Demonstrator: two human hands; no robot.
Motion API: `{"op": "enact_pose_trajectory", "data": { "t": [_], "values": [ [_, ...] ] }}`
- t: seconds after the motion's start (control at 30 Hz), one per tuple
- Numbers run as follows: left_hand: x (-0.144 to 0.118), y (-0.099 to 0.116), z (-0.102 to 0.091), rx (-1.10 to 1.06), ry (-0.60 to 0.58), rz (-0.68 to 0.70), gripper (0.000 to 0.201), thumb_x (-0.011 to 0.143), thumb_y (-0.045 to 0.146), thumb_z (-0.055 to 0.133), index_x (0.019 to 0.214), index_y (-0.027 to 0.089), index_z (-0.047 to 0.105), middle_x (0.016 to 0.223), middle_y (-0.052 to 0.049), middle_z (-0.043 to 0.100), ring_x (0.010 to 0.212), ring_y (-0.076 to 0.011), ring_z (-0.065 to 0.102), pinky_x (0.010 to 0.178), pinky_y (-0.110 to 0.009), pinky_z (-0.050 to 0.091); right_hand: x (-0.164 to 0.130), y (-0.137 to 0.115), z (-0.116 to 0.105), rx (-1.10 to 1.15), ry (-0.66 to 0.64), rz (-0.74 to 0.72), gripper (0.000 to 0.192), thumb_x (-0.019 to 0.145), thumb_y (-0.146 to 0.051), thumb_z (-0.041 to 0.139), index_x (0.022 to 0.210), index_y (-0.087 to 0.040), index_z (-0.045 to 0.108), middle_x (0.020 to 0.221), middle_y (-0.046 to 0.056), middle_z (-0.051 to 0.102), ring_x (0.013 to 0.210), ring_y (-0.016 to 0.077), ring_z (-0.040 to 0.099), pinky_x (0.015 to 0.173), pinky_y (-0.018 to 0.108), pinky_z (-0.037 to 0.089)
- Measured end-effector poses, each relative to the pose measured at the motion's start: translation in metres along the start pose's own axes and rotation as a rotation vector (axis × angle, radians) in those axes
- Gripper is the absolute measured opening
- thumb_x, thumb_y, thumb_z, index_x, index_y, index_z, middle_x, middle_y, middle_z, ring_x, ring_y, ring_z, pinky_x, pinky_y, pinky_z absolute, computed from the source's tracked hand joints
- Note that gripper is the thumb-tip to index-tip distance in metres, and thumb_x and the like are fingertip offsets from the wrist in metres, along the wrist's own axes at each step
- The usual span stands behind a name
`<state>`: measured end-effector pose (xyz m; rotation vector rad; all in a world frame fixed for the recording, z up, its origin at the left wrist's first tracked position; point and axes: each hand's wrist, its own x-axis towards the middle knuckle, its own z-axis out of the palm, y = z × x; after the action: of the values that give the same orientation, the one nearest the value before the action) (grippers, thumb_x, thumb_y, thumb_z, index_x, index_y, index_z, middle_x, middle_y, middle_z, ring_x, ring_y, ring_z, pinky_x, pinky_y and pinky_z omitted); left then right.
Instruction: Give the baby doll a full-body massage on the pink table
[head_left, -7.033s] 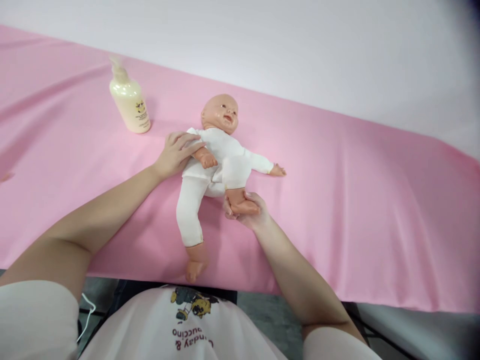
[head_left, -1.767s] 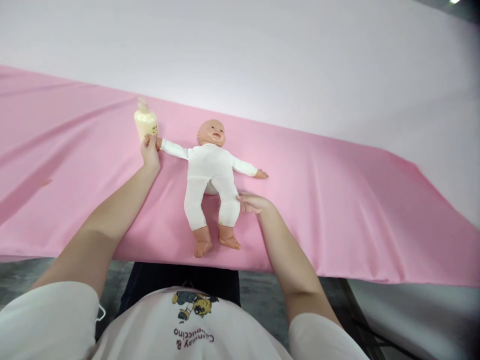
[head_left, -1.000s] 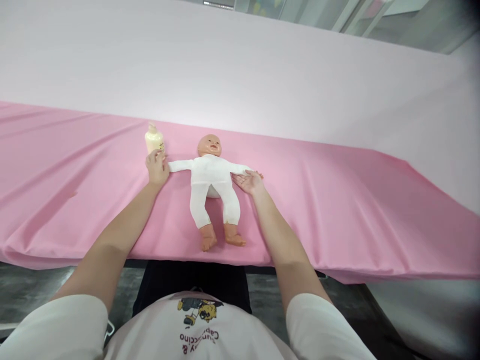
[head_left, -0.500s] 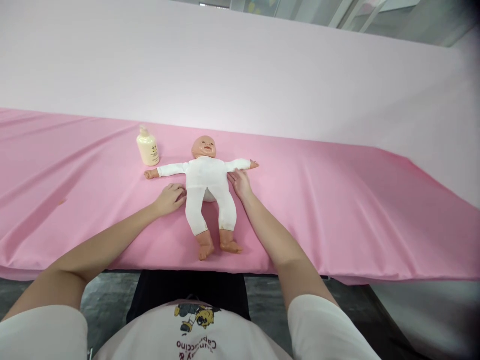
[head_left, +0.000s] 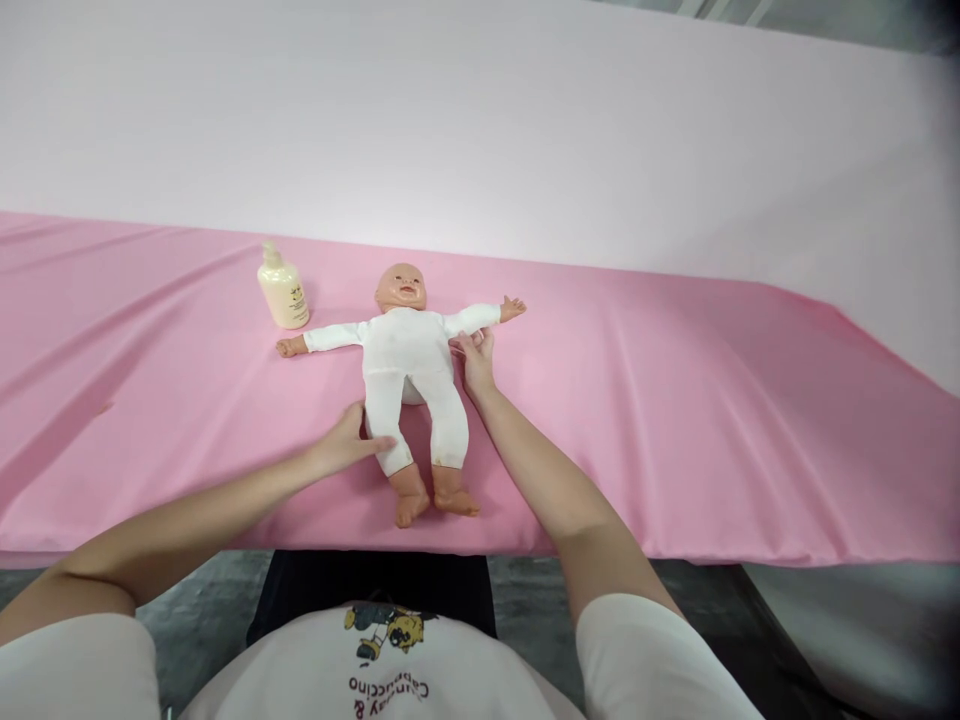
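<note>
On the pink cloth (head_left: 675, 400) covering the table, the doll (head_left: 409, 355) lay on its back in a white suit, midway between the person's two forearms and close to the near edge. Compared with the view half a second earlier, the left hand (head_left: 346, 447) had slid down from beside the doll's hip to the lower part of the leg on that side, where its flattened fingers touched the white fabric just above the bare foot; the right hand (head_left: 474, 357) had remained beside the torso, under the outstretched arm, its fingertips against the sleeve near the armpit. Neither hand enclosed anything: both were loosely open, fingers extended, resting in contact with the doll and not gripping it. The doll's position on the cloth had changed little over that interval. Its long axis ran from the near edge toward the far wall, head pointing away from the person and feet pointing toward the person, with a slight lean of the feet to the right. Both arms were spread sideways, roughly crosswise to that axis. A cream lotion bottle (head_left: 283, 289) stood upright just beyond the doll's hand on the left side, apart from it.
</note>
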<state>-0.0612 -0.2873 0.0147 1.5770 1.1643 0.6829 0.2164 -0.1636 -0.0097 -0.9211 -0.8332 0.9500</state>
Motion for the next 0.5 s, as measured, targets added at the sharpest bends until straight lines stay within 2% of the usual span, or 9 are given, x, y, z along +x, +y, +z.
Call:
{"op": "enact_pose_trajectory", "data": {
  "t": [0.1, 0.23, 0.3, 0.37, 0.43, 0.5],
  "values": [
    [-0.002, 0.01, 0.001, -0.246, -0.019, -0.108, 0.075, 0.067, 0.043, 0.085, 0.129, 0.024, 0.047, 0.131, -0.013, 0.062, 0.128, -0.0342, 0.06, 0.103, -0.052, 0.054, 0.0, 0.001, 0.0, -0.043, -0.007, -0.02, 0.054, 0.085, -0.041, 0.067, 0.13, -0.031, 0.039, 0.123, 0.0, 0.058, 0.086, 0.0075, 0.064, 0.077, 0.019, 0.053],
    [-0.012, 0.021, -0.002, -0.47, -0.039, -0.192, 0.068, 0.066, 0.042, 0.086, 0.124, 0.026, 0.054, 0.127, -0.008, 0.067, 0.127, -0.0328, 0.061, 0.106, -0.048, 0.052, 0.0, -0.001, 0.001, -0.056, -0.014, -0.022, 0.059, 0.084, -0.041, 0.068, 0.134, -0.031, 0.038, 0.131, 0.003, 0.056, 0.089, 0.0084, 0.064, 0.075, 0.019, 0.054],
    [-0.021, 0.023, -0.002, -0.622, -0.118, -0.288, 0.052, 0.073, 0.05, 0.08, 0.116, 0.026, 0.062, 0.121, -0.008, 0.071, 0.124, -0.0328, 0.064, 0.107, -0.048, 0.052, 0.001, -0.002, 0.001, -0.057, -0.019, -0.028, 0.066, 0.082, -0.04, 0.07, 0.137, -0.031, 0.035, 0.136, 0.005, 0.054, 0.098, 0.0109, 0.064, 0.077, 0.021, 0.055],
    [-0.032, 0.024, 0.001, -0.765, -0.203, -0.398, 0.046, 0.076, 0.059, 0.074, 0.108, 0.026, 0.068, 0.116, -0.008, 0.073, 0.119, -0.033, 0.067, 0.106, -0.048, 0.052, 0.001, -0.003, 0.001, -0.059, -0.025, -0.036, 0.07, 0.081, -0.039, 0.072, 0.139, -0.031, 0.033, 0.138, 0.007, 0.053, 0.105, 0.013, 0.064, 0.079, 0.022, 0.056],
    [-0.043, 0.023, 0.005, -0.85, -0.284, -0.447, 0.046, 0.072, 0.059, 0.077, 0.104, 0.026, 0.071, 0.114, -0.008, 0.074, 0.115, -0.0326, 0.068, 0.104, -0.047, 0.053, 0.001, -0.003, 0.001, -0.062, -0.032, -0.041, 0.072, 0.081, -0.038, 0.072, 0.14, -0.032, 0.032, 0.139, 0.007, 0.052, 0.105, 0.0134, 0.064, 0.08, 0.023, 0.057],
    [-0.05, 0.022, 0.008, -0.878, -0.391, -0.437, 0.047, 0.066, 0.051, 0.084, 0.103, 0.026, 0.071, 0.113, -0.007, 0.074, 0.11, -0.0301, 0.069, 0.101, -0.043, 0.054, 0.001, -0.002, 0.0, -0.076, -0.026, -0.044, 0.071, 0.081, -0.039, 0.071, 0.14, -0.032, 0.031, 0.138, 0.006, 0.053, 0.098, 0.0123, 0.065, 0.079, 0.024, 0.056]
  ]
}}
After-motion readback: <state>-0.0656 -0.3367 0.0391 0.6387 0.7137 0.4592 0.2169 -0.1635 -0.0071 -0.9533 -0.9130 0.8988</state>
